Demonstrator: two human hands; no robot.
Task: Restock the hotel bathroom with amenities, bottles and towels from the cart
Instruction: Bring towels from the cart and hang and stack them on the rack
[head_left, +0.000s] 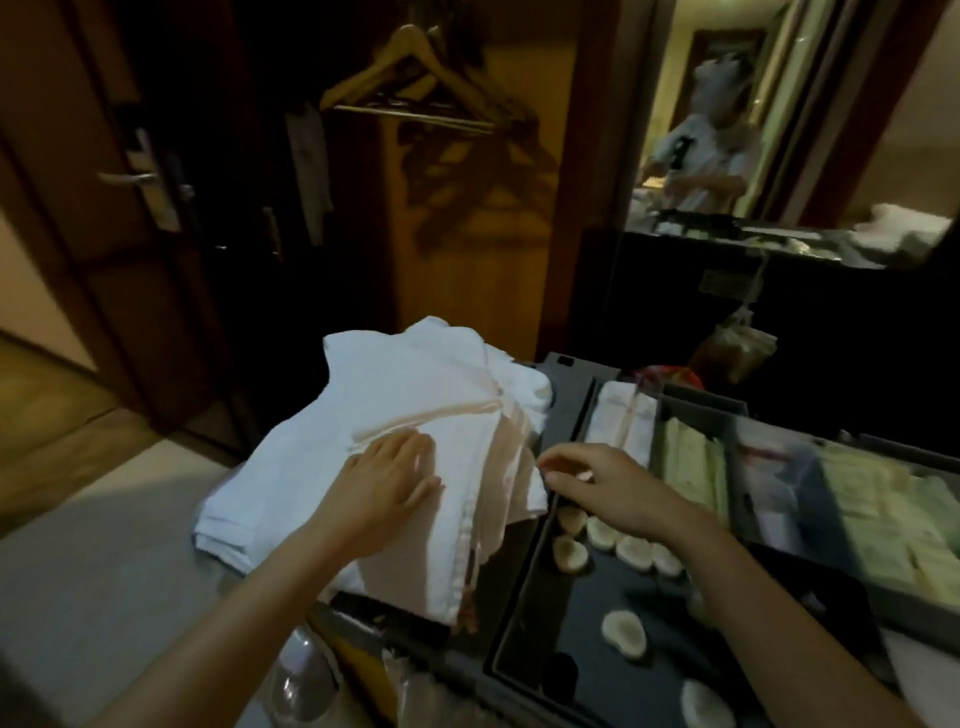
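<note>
A stack of folded white towels (405, 415) lies on the left end of the dark cart top (566, 366). My left hand (387, 480) rests flat on the top towel, fingers spread. My right hand (597, 480) hovers at the towels' right edge, thumb and fingertips pinched near the hanging corner; whether it grips the cloth is unclear. Below it, a black tray (576, 623) holds several small round white soaps (623, 631). Compartments to the right hold pale green packets (872, 519).
An open wardrobe with wooden hangers (415, 78) stands behind the cart. A door with a metal handle (135, 176) is on the left. A mirror at upper right reflects a person (701, 156). A folded white cloth (621, 415) lies in a cart slot.
</note>
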